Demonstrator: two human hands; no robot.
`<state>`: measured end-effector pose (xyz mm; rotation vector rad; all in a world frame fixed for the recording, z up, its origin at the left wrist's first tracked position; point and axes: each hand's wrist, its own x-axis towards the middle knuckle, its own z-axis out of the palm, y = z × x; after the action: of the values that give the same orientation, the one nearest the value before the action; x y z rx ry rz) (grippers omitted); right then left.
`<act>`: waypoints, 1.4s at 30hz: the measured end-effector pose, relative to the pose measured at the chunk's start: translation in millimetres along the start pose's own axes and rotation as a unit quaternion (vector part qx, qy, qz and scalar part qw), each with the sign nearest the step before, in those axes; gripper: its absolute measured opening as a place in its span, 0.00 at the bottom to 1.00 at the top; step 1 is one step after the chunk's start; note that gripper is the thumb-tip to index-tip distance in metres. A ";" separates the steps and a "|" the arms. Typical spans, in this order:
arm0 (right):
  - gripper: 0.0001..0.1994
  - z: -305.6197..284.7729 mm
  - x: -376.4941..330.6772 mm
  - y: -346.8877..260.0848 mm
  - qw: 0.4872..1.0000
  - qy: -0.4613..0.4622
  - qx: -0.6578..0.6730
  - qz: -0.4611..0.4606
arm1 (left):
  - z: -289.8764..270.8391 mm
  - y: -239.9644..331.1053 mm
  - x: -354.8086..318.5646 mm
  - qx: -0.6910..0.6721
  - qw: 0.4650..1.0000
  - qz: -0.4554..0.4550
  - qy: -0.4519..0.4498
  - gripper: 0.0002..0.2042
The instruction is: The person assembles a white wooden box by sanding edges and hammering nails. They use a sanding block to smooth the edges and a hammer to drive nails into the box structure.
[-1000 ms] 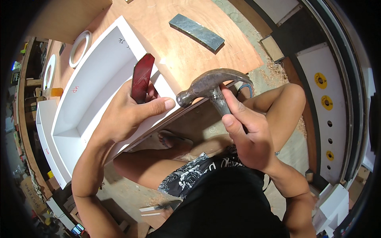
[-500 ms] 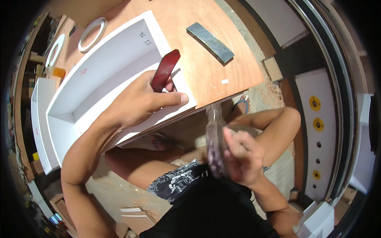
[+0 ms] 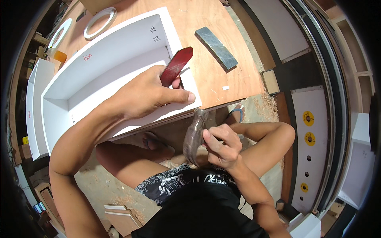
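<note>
My left hand (image 3: pixel 149 93) lies over the near right corner of a white box frame (image 3: pixel 184 85), its thumb along the near rim. Its fingers are closed on a flat red bar (image 3: pixel 177 65) with an angled tip, which leans up from the fist; the lower end is hidden. My right hand (image 3: pixel 223 146) is closed on a hammer whose handle it mostly hides. The metal hammer head (image 3: pixel 194 137), slightly blurred, is just off the wooden tabletop's near edge, close to the box corner. A grey sharpening stone (image 3: pixel 216 48) rests on the wooden tabletop (image 3: pixel 212 85) beyond my hands.
Two white edging rolls (image 3: pixel 100 23) lie at the far left, near an orange-filled bottle (image 3: pixel 58 54). Another white panel box (image 3: pixel 37 107) stands left of the box frame. My bent legs (image 3: pixel 264 137) are below the edge. A dark-framed panel (image 3: pixel 311 142) stands at right; wood shavings (image 3: pixel 268 105) litter the floor.
The hammer and my right hand have swung leftward, toward the box corner. My left hand keeps its hold on the red bar. The whole view has shifted slightly.
</note>
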<state>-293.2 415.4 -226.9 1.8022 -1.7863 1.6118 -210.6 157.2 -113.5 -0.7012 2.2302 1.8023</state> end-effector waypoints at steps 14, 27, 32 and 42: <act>0.35 1.7 -12.1 -7.3 1.000 0.017 0.010 0.005 | 1.4 4.6 -2.4 0.013 1.000 -0.013 0.004 0.21; 0.14 -89.0 120.1 -84.1 0.931 -0.190 -0.254 0.179 | -12.2 -12.5 1.5 -0.082 0.991 0.040 -0.099 0.13; 0.14 -85.8 138.1 -83.8 0.949 -0.194 -0.229 0.092 | -7.3 -8.9 0.5 -0.164 0.984 -0.005 -0.063 0.12; 0.15 -63.3 142.0 -68.5 0.935 -0.247 -0.190 0.168 | -4.6 -8.1 3.0 -0.199 0.979 -0.031 -0.030 0.12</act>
<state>-314.1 389.9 -60.2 1.8926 -2.5252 0.8199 -208.7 150.9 -120.7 -0.7612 1.8024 2.2307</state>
